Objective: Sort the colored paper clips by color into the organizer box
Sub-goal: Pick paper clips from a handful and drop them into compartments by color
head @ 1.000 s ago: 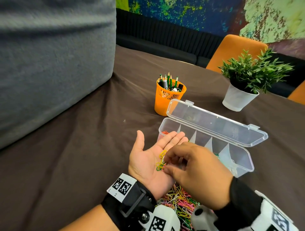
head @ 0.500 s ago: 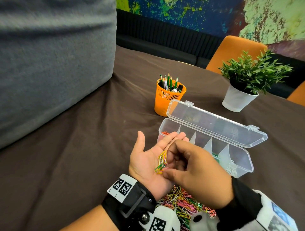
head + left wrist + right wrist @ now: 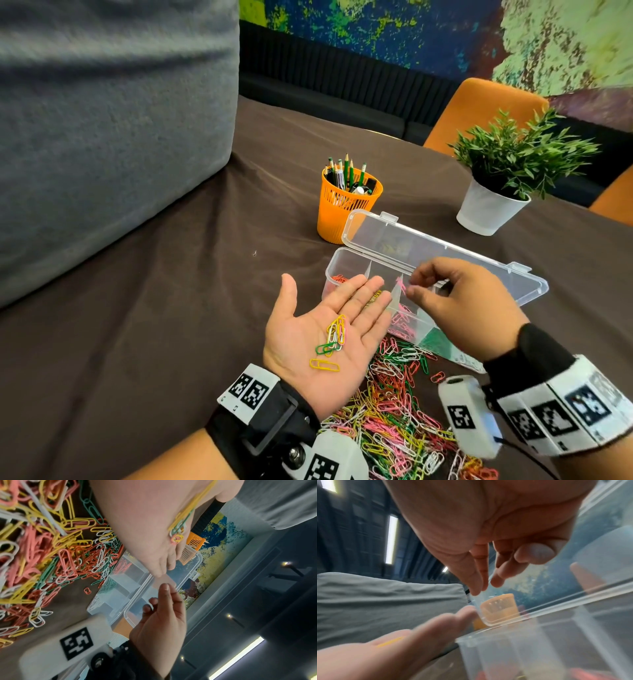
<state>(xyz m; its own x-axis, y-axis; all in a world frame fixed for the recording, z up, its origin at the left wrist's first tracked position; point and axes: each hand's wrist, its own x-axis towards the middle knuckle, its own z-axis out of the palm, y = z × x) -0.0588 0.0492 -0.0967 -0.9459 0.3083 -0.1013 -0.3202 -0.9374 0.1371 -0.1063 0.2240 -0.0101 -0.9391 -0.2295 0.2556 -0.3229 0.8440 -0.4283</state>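
Paper clips (image 3: 330, 339) lay lengthwise along our flat left palm (image 3: 308, 342); our right hand (image 3: 455, 305) pinched a pink clip (image 3: 400, 285) over the organizer box (image 3: 346, 265).

Right hand (image 3: 459, 301) now above organizer box (image 3: 346, 265)

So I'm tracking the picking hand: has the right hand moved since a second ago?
Yes. The right hand left the left hand and went up-right over the organizer box.

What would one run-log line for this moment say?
left hand: open, clips on palm | right hand: pinching pink clip over organizer box | pile: unsorted
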